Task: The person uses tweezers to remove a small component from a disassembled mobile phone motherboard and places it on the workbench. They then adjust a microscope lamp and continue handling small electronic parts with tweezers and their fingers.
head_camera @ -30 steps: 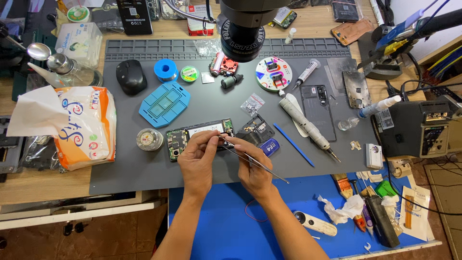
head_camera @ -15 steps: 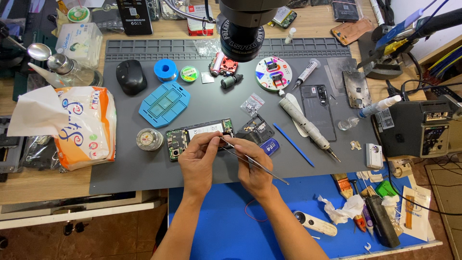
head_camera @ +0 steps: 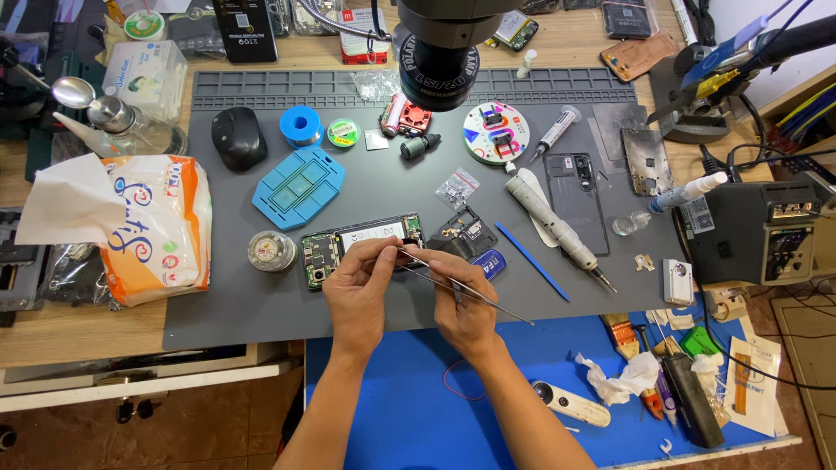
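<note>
Head view, left hand: the left hand (head_camera: 359,292) sits at the centre of the grey work mat (head_camera: 218,313), its fingers pinched shut on something tiny over the opened phone (head_camera: 361,246); what they pinch is too small to tell.
Head view, right hand: the right hand (head_camera: 463,309), just at 3 o'clock of the left, has its fingers closed on metal tweezers (head_camera: 461,290), whose tips point to 10 o'clock and meet the left fingertips.
Opened phone: lies flat on the mat at 12 o'clock of both hands, circuit board exposed, partly hidden by the left fingers.
At 2 o'clock of the hands: a small black module (head_camera: 464,231) and a blue spudger (head_camera: 532,261), then an electric screwdriver (head_camera: 562,231).
At 10 o'clock: a round tin (head_camera: 266,250), a blue plastic tray (head_camera: 299,185) and a black mouse (head_camera: 238,137).
At 12 o'clock, far: the microscope head (head_camera: 440,52) hanging above the mat.
At 9 o'clock: a tissue pack (head_camera: 148,228).
Risk, slip: in my judgement the tweezer tips could skid off the tiny part onto the bare board and scratch it.
Risk, loss: a loosened pinch could drop the part among the clutter on the mat.
</note>
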